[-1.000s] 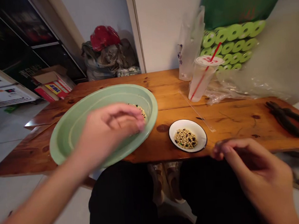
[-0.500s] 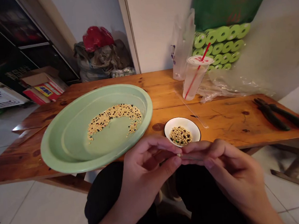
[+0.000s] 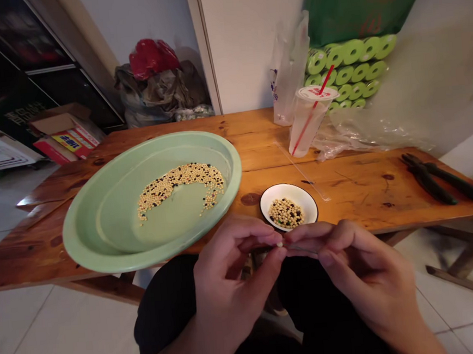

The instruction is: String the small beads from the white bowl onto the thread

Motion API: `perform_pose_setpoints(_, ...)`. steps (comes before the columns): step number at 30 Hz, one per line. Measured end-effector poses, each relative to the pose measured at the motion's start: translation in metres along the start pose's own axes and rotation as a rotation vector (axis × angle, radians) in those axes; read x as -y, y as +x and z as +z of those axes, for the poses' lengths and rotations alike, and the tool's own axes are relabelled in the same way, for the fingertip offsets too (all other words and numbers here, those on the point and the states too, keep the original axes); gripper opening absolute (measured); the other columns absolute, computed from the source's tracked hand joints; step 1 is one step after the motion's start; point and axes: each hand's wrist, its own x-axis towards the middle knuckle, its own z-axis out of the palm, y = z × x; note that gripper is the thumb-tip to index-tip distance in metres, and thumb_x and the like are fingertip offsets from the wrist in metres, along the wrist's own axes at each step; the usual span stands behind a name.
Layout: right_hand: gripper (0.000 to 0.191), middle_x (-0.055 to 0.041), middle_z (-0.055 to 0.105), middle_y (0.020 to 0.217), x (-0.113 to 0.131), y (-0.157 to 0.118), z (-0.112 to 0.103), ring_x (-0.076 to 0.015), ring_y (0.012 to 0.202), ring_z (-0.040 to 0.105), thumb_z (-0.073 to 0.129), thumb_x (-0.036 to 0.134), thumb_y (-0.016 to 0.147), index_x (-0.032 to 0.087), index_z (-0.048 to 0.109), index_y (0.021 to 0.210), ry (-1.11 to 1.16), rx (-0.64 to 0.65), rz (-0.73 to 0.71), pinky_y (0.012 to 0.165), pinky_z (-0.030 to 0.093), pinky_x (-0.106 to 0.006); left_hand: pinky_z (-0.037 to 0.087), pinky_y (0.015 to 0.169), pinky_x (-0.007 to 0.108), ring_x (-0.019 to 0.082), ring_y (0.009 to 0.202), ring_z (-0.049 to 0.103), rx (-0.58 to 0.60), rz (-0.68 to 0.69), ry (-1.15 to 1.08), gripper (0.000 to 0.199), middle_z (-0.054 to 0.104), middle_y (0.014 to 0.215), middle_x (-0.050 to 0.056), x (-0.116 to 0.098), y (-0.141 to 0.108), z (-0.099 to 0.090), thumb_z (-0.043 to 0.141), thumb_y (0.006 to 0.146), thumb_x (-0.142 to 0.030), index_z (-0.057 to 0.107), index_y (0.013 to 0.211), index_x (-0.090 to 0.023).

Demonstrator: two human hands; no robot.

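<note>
My left hand point(image 3: 236, 275) pinches a small pale bead point(image 3: 280, 244) between thumb and forefinger. Against it come the fingertips of my right hand point(image 3: 358, 265), closed in a pinch; a thin strand seems to lie between these fingers, too fine to name. Just beyond both hands stands a white dark-rimmed bowl point(image 3: 307, 196) holding cream and black beads point(image 3: 286, 213), with a few green ones. To the left is a large green basin point(image 3: 101, 226), where more cream and black beads point(image 3: 179, 180) lie spread in a curve.
The wooden table point(image 3: 256, 167) carries a lidded plastic cup point(image 3: 309, 119) with a red straw, crumpled clear plastic point(image 3: 351, 135), and dark-handled pliers point(image 3: 437, 177) at the right. Green-wrapped rolls point(image 3: 347, 73) stand behind. Bags point(image 3: 154, 91) and an open carton point(image 3: 71, 132) lie beyond the table.
My hands remain together over my lap, with only small finger shifts. The bead between my left fingertips shows slightly more plainly and sits a little further left.
</note>
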Motion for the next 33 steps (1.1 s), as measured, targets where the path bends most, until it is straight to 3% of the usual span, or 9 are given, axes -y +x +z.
perform_pose_setpoints(5, 0.017, -0.0037, 0.074, 0.107, -0.001, -0.001, 0.0, -0.0178, 0.1, 0.073, 0.056, 0.011, 0.095, 0.023, 0.055, 0.084, -0.039, 0.011, -0.029, 0.091, 0.061, -0.033, 0.057, 0.076, 0.026, 0.013, 0.084, 0.065, 0.009, 0.133, 0.171, 0.039, 0.064, 0.09, -0.001, 0.006, -0.005, -0.002, 0.068, 0.076, 0.007, 0.063, 0.1, -0.023)
perform_pose_setpoints(13, 0.016, -0.0054, 0.076, 0.103, -0.002, 0.0, 0.001, -0.0198, 0.095, 0.075, 0.058, 0.012, 0.093, 0.023, 0.054, 0.082, -0.132, -0.026, -0.054, 0.086, 0.063, -0.034, 0.056, 0.075, 0.028, 0.015, 0.085, 0.064, 0.058, 0.217, 0.253, 0.042, 0.064, 0.093, 0.0, 0.008, -0.007, -0.001, 0.065, 0.078, 0.007, 0.061, 0.105, -0.024)
perform_pose_setpoints(22, 0.009, -0.002, 0.076, 0.087, 0.01, 0.007, -0.001, -0.0144, 0.074, 0.073, 0.064, 0.018, 0.088, 0.023, 0.063, 0.081, -0.452, 0.061, 0.012, 0.065, 0.06, -0.02, 0.055, 0.086, 0.023, 0.013, 0.094, 0.064, 0.324, 0.258, 0.319, 0.05, 0.066, 0.103, 0.003, 0.006, -0.005, -0.009, 0.065, 0.081, 0.003, 0.053, 0.121, -0.023)
perform_pose_setpoints(28, 0.009, -0.0026, 0.077, 0.089, 0.006, 0.007, -0.001, -0.0143, 0.074, 0.073, 0.062, 0.021, 0.09, 0.023, 0.064, 0.082, -0.338, -0.003, 0.071, 0.066, 0.059, -0.02, 0.051, 0.078, 0.017, 0.01, 0.082, 0.063, 0.277, 0.297, 0.504, 0.018, 0.064, 0.09, 0.002, 0.005, 0.0, -0.015, 0.066, 0.084, -0.003, 0.064, 0.095, -0.017)
perform_pose_setpoints(33, 0.007, -0.0036, 0.078, 0.093, 0.003, 0.009, -0.001, -0.016, 0.078, 0.074, 0.065, 0.028, 0.089, 0.023, 0.069, 0.087, -0.382, -0.018, 0.132, 0.07, 0.061, -0.023, 0.051, 0.074, 0.019, 0.01, 0.077, 0.063, 0.268, 0.251, 0.582, 0.014, 0.065, 0.082, 0.001, 0.009, -0.001, -0.014, 0.06, 0.088, -0.003, 0.062, 0.086, -0.016)
